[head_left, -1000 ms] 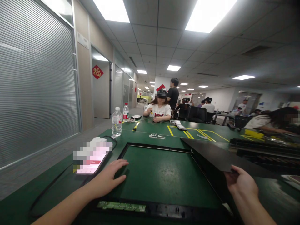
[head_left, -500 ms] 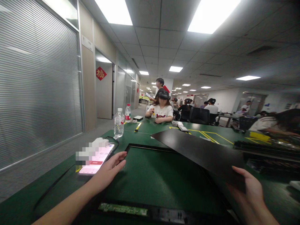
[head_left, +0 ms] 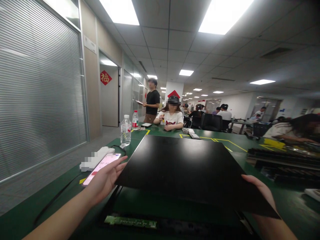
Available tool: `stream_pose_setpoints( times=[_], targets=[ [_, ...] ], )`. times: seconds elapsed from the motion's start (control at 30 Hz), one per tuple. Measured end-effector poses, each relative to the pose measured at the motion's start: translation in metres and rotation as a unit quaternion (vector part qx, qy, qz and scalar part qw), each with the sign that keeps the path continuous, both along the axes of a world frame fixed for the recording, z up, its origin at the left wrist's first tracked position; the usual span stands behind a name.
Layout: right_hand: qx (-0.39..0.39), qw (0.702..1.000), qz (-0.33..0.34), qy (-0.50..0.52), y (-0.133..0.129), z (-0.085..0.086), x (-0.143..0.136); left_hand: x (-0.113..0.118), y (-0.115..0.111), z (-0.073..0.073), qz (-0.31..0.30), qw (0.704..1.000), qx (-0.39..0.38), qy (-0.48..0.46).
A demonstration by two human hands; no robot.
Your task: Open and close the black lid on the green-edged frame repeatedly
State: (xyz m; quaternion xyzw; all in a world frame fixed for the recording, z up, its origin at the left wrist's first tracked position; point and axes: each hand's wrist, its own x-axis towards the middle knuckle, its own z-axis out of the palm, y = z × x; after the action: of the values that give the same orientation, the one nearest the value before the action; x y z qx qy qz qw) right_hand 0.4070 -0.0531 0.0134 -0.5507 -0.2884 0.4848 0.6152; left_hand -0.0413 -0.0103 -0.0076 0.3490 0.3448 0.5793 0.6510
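Observation:
A large thin black panel [head_left: 175,170], glossy enough to reflect the ceiling lights, is held nearly level above the table. My right hand [head_left: 265,196] grips its right edge, thumb on top and the other fingers hidden underneath. At the panel's left edge is my left hand [head_left: 107,178], fingers stretched out and palm turned towards it; whether the fingertips touch it I cannot tell. Beneath the panel lies a black rectangular frame [head_left: 113,200], mostly covered. A narrow green circuit board [head_left: 131,221] lies along the frame's near side.
Left of the panel are a lit phone [head_left: 100,170], a white power strip [head_left: 96,158] with a black cable, and a water bottle [head_left: 125,130]. Dark strip-like parts [head_left: 275,163] are stacked at right. A person [head_left: 171,116] sits across the green table [head_left: 62,200]; another stands behind.
The black panel has swung left and levelled out, now covering most of the frame. My left hand has shifted slightly left beside its edge. The standing person has moved left.

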Motion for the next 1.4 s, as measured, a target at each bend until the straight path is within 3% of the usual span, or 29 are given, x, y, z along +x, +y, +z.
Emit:
stream_pose_setpoints(
  times=[0.17,0.3,0.6,0.83,1.07,1.27,1.4],
  targets=[
    [-0.067,0.997,0.039,0.001,0.003,-0.001,-0.007,0.004,-0.009,0.01,-0.056,0.998,-0.029,-0.014],
    [-0.072,0.994,0.079,0.019,0.005,-0.005,-0.013,0.005,-0.011,0.015,0.006,0.998,-0.053,0.045],
    [-0.108,0.984,0.134,0.042,0.007,-0.01,-0.02,-0.007,-0.001,-0.001,0.026,0.998,-0.016,0.049],
    [-0.073,0.966,0.236,0.074,0.006,-0.015,-0.022,-0.004,-0.001,0.002,0.001,0.999,0.008,0.05],
    [-0.068,0.976,0.208,-0.006,0.013,-0.029,-0.011,0.006,-0.008,0.009,0.003,0.997,0.03,0.077],
    [-0.063,0.988,0.086,-0.112,0.017,-0.031,-0.006,0.006,-0.01,0.012,0.011,0.995,0.038,0.089],
    [-0.068,0.985,0.052,-0.147,0.017,-0.028,-0.005,0.005,-0.011,0.011,0.007,0.994,0.038,0.098]
  ],
)
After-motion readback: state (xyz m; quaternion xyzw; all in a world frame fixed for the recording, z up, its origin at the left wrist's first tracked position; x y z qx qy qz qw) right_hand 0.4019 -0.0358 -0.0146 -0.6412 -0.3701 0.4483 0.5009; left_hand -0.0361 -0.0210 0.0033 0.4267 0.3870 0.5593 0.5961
